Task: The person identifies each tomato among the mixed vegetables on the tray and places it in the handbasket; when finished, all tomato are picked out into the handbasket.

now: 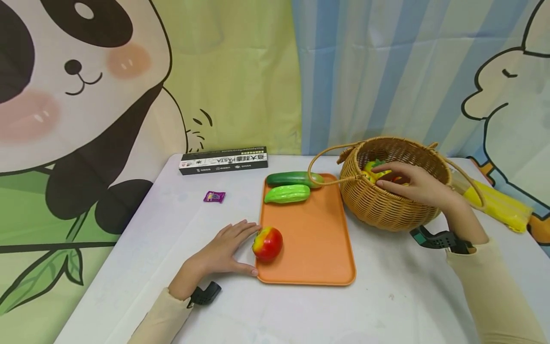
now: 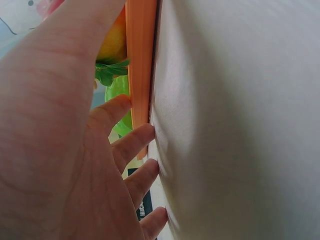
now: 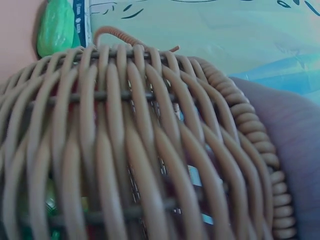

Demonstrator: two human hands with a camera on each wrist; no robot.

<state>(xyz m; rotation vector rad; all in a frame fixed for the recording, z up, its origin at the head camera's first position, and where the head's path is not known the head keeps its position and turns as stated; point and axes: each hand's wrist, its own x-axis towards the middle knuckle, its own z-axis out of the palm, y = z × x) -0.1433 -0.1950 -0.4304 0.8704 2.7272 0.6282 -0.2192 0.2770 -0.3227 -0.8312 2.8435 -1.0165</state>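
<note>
My left hand [image 1: 229,248], fingers spread and fairly straight, rests at the left edge of the orange tray [image 1: 309,239]. In the left wrist view its fingertips [image 2: 146,132] lie right at the tray's side. Beside that hand, on the tray, sits a red-and-yellow round fruit [image 1: 268,244] with green leaves [image 2: 111,72]. My right hand [image 1: 414,181] reaches over the rim into the wicker basket [image 1: 382,210], thumb and forefinger apart. Close to its fingertips is a yellow fruit [image 1: 370,168] with a green top. The basket's weave hides the fingers in the right wrist view.
A dark green cucumber [image 1: 288,179] and a light green ridged vegetable [image 1: 287,194] lie at the tray's far end, the basket handle [image 1: 328,149] overlapping there. Left of them are a black-and-white pasta box [image 1: 223,161] and a purple packet [image 1: 214,197]. A yellow packet [image 1: 500,205] lies behind the right arm.
</note>
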